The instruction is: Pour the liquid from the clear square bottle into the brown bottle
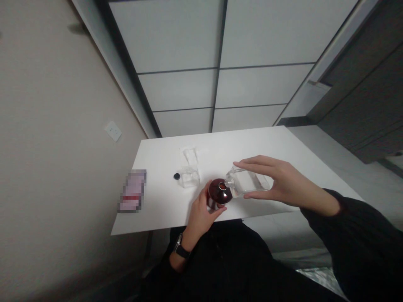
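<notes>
My left hand (200,214) grips a dark red round bottle (219,191) standing near the front edge of the white table (270,144). My right hand (277,180) holds a clear flat bottle (248,182) tipped sideways, its neck resting over the red bottle's mouth. A little clear liquid shows inside the clear bottle. I wear a dark watch on my left wrist.
A small black cap (176,176) lies on the table beside a clear plastic container (190,177) and some clear wrapping (188,153). A blurred pink box (132,191) sits at the table's left edge. The beige wall is close on the left.
</notes>
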`<action>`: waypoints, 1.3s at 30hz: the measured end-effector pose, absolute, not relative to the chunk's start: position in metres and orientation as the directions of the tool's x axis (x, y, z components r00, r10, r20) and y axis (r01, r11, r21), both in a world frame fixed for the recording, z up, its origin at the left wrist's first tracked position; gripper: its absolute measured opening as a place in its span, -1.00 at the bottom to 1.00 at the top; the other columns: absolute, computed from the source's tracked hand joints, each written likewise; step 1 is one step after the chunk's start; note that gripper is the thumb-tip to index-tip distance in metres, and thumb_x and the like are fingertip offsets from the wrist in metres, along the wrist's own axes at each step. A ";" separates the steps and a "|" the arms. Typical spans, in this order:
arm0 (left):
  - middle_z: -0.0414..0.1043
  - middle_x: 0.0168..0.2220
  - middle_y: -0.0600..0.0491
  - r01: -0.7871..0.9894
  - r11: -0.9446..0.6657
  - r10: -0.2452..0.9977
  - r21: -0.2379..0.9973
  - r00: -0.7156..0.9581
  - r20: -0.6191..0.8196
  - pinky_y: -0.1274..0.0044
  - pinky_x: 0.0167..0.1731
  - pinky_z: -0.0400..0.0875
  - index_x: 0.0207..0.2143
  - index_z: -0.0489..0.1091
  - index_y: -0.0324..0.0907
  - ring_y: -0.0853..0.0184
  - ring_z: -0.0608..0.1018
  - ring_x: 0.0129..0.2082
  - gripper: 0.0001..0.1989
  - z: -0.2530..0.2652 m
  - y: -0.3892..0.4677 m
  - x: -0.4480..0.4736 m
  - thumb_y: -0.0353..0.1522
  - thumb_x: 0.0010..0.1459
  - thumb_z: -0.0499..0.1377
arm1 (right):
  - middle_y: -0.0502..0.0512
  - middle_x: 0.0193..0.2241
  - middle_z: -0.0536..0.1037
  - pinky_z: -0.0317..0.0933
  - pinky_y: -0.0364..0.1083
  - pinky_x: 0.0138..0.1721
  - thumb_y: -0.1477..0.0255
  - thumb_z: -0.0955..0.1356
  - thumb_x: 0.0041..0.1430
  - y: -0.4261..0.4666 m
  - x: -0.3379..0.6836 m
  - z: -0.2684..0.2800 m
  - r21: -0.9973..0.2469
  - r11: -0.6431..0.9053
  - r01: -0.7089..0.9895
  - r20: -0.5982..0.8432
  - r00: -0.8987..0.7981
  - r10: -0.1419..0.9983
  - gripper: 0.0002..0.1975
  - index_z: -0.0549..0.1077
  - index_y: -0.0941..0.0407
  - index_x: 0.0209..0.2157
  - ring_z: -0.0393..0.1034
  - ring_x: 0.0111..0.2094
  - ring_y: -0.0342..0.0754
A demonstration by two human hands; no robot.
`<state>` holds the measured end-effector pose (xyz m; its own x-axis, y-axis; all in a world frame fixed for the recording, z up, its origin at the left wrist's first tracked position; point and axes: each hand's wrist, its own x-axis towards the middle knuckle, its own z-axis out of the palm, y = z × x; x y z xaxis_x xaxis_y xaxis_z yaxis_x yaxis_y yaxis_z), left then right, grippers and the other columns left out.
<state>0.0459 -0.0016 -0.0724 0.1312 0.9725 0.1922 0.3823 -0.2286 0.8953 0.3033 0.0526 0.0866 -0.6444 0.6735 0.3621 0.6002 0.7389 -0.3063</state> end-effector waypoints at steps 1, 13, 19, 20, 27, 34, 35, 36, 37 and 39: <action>0.40 0.38 -0.13 0.383 -0.225 0.974 0.896 0.127 0.190 0.21 0.33 0.40 0.45 0.13 -0.06 0.03 0.50 0.34 -0.05 -0.073 -0.002 0.046 -0.35 0.11 0.50 | 0.26 0.14 0.63 0.55 0.12 0.06 0.13 0.51 0.29 0.053 0.303 0.086 -0.306 0.740 0.599 0.360 -0.647 0.672 -0.36 0.46 0.01 0.33 0.60 0.09 0.21; 0.42 0.36 -0.13 0.391 -0.215 0.976 0.895 0.127 0.179 0.20 0.33 0.39 0.46 0.11 -0.05 0.03 0.52 0.32 -0.05 -0.073 -0.001 0.045 -0.32 0.12 0.48 | 0.25 0.12 0.65 0.54 0.09 0.03 0.11 0.52 0.27 0.054 0.302 0.088 -0.274 0.746 0.607 0.366 -0.652 0.664 -0.34 0.47 0.01 0.33 0.61 0.06 0.20; 0.42 0.36 -0.13 0.381 -0.217 0.975 0.899 0.127 0.182 0.21 0.33 0.38 0.45 0.12 -0.06 0.03 0.51 0.33 -0.07 -0.072 -0.001 0.046 -0.32 0.13 0.48 | 0.23 0.14 0.65 0.54 0.07 0.03 0.12 0.52 0.27 0.055 0.303 0.090 -0.260 0.750 0.608 0.352 -0.664 0.660 -0.32 0.45 0.01 0.35 0.61 0.08 0.19; 0.42 0.36 -0.13 0.382 -0.214 0.976 0.899 0.128 0.178 0.21 0.33 0.38 0.45 0.12 -0.06 0.03 0.51 0.33 -0.07 -0.072 -0.001 0.046 -0.32 0.12 0.47 | 0.23 0.14 0.65 0.54 0.07 0.03 0.12 0.52 0.27 0.055 0.303 0.090 -0.255 0.751 0.609 0.351 -0.665 0.659 -0.32 0.44 0.00 0.35 0.61 0.08 0.19; 0.44 0.35 -0.14 0.374 -0.208 0.977 0.904 0.123 0.175 0.20 0.33 0.38 0.44 0.14 -0.08 0.03 0.53 0.31 -0.08 -0.074 -0.001 0.045 -0.31 0.12 0.48 | 0.23 0.13 0.65 0.54 0.07 0.02 0.11 0.51 0.28 0.055 0.303 0.091 -0.228 0.751 0.619 0.333 -0.676 0.658 -0.33 0.45 0.00 0.34 0.61 0.07 0.19; 0.43 0.35 -0.14 0.380 -0.221 0.974 0.898 0.125 0.187 0.20 0.32 0.39 0.44 0.13 -0.06 0.03 0.52 0.32 -0.07 -0.075 0.000 0.045 -0.32 0.12 0.48 | 0.20 0.12 0.66 0.55 0.06 0.01 0.12 0.55 0.23 0.056 0.302 0.092 -0.217 0.756 0.617 0.345 -0.676 0.651 -0.31 0.46 -0.02 0.34 0.62 0.06 0.18; 0.43 0.35 -0.14 0.380 -0.225 0.974 0.897 0.126 0.190 0.21 0.32 0.39 0.45 0.13 -0.06 0.03 0.52 0.31 -0.07 -0.075 0.000 0.045 -0.32 0.12 0.48 | 0.20 0.12 0.66 0.55 0.07 0.00 0.12 0.54 0.23 0.056 0.302 0.092 -0.216 0.757 0.616 0.343 -0.678 0.650 -0.30 0.46 -0.02 0.34 0.62 0.07 0.18; 0.43 0.35 -0.13 0.380 -0.228 0.973 0.897 0.127 0.193 0.22 0.31 0.40 0.45 0.13 -0.06 0.03 0.53 0.31 -0.07 -0.075 0.000 0.045 -0.32 0.12 0.48 | 0.20 0.12 0.66 0.55 0.07 0.00 0.12 0.54 0.24 0.056 0.302 0.093 -0.215 0.758 0.616 0.341 -0.680 0.649 -0.31 0.45 -0.02 0.34 0.62 0.07 0.19; 0.44 0.34 -0.13 0.380 -0.229 0.973 0.896 0.128 0.194 0.22 0.31 0.41 0.45 0.12 -0.06 0.04 0.53 0.31 -0.06 -0.074 0.000 0.045 -0.32 0.12 0.48 | 0.21 0.13 0.66 0.55 0.07 0.00 0.11 0.53 0.25 0.055 0.302 0.093 -0.211 0.759 0.616 0.337 -0.683 0.648 -0.31 0.45 -0.02 0.35 0.62 0.07 0.19; 0.44 0.34 -0.12 0.377 -0.230 0.972 0.897 0.129 0.195 0.23 0.31 0.41 0.45 0.12 -0.06 0.04 0.53 0.31 -0.06 -0.074 0.000 0.045 -0.31 0.12 0.48 | 0.22 0.12 0.66 0.55 0.07 0.00 0.11 0.52 0.27 0.055 0.301 0.095 -0.199 0.761 0.617 0.324 -0.692 0.645 -0.32 0.45 0.00 0.35 0.61 0.07 0.19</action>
<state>0.0451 -0.0005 -0.0741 0.1289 0.9723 0.1948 0.3765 -0.2297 0.8975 0.3014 0.0552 0.0948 -0.6917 0.6455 0.3239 0.6173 0.7612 -0.1986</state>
